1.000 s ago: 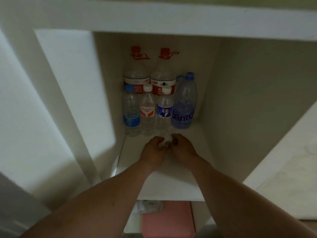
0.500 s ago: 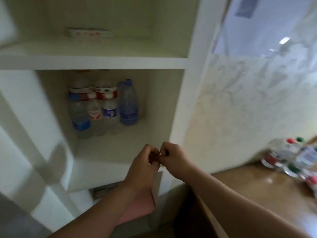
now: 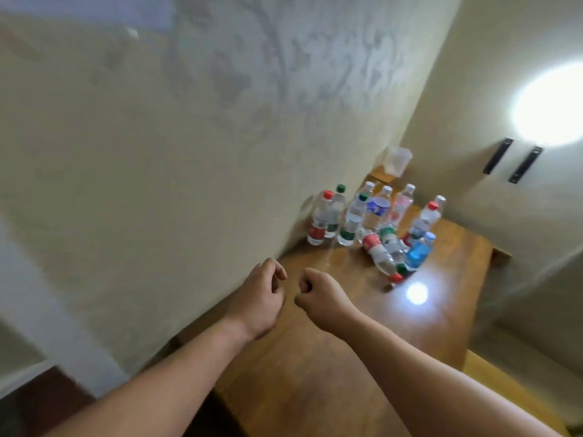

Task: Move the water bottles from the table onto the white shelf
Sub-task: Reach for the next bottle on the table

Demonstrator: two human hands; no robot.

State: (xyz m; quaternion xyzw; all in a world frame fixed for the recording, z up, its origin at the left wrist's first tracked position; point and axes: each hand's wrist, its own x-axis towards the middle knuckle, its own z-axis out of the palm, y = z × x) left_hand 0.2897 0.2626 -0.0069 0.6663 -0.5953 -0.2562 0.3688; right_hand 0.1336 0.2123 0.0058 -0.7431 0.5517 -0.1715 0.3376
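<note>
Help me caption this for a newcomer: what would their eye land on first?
The cluster of clear plastic water bottles with coloured caps at the far end of the brown wooden table, against the wall; a few lie on their sides. Then the bare left hand and right hand, curled and empty, over the table's near part, and the bright round light at upper right.

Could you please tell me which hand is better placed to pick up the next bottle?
Probably right: the right hand is empty and nearer the toppled red-capped bottle; the left hand, also empty, sits toward the wall.
</note>
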